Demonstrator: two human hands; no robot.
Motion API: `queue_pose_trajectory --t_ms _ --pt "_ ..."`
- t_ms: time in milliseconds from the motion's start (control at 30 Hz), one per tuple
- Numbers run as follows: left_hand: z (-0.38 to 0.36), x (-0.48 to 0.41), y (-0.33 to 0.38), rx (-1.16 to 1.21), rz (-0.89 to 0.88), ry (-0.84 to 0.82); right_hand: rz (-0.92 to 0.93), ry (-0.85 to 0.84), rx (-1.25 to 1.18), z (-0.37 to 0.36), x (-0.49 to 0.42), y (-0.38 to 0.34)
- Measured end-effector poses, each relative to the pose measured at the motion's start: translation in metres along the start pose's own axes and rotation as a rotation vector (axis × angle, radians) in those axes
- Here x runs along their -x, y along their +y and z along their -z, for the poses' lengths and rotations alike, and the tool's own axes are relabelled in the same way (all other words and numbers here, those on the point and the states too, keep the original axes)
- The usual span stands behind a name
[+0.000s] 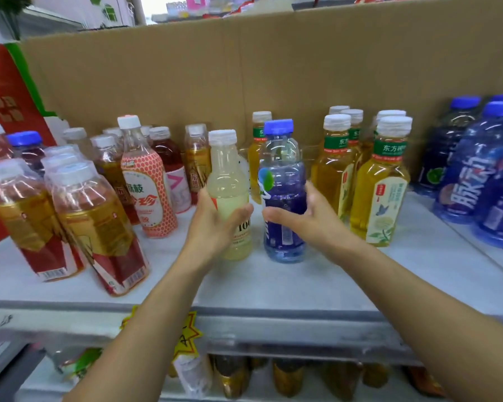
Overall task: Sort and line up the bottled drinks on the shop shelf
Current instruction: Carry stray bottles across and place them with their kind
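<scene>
You're partway, I'd judge: the green-label teas point(381, 181) and the dark blue bottles point(476, 169) stand grouped on the right of the shelf point(273, 285), while the left cluster point(108, 175) looks mixed. Your left hand point(215, 219) wraps the pale yellow bottle point(228, 181), your right hand point(299, 216) the blue-capped bottle point(282, 169), both standing mid-shelf, side by side

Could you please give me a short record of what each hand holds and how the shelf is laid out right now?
left hand: grips pale yellow bottle, white cap
right hand: grips blue bottle, blue cap
placement: both upright, side by side, mid shelf
left side: red-labelled tea bottles
right side: yellow tea bottles, blue-capped bottles
behind: cardboard
</scene>
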State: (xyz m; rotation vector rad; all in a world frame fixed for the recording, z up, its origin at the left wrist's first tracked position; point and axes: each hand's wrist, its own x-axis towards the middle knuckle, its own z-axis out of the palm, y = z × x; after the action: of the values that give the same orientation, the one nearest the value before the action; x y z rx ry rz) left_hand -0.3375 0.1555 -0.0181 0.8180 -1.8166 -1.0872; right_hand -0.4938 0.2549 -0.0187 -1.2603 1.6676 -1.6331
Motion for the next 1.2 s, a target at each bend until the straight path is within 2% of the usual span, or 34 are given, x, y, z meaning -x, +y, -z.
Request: queue_pose_trajectory --t_ms 267,400,600,900,1067,1200 --pt "-0.046 0.062 0.038 0.212 0.028 0.078 0.054 0.127 -0.036 0.048 0.066 -0.019" --pt "-0.077 0.103 0.060 0.256 0.051 0.028 0.082 0.139 -0.040 0.082 0.111 -0.029" --pt "-0.135 0.175 0.089 0.324 0.113 -0.019 0.008 0.192 0.059 0.145 0.190 -0.019" --pt "-0.240 0.275 0.125 0.384 0.188 -0.111 -0.070 0.274 0.066 0.258 0.299 -0.004" --pt "-0.291 0.299 0.146 0.406 0.211 -0.194 -0.080 0.326 0.074 0.316 0.322 -0.002" --pt "-0.320 0.293 0.156 0.389 0.212 -0.217 -0.032 0.373 0.047 0.348 0.307 -0.008"
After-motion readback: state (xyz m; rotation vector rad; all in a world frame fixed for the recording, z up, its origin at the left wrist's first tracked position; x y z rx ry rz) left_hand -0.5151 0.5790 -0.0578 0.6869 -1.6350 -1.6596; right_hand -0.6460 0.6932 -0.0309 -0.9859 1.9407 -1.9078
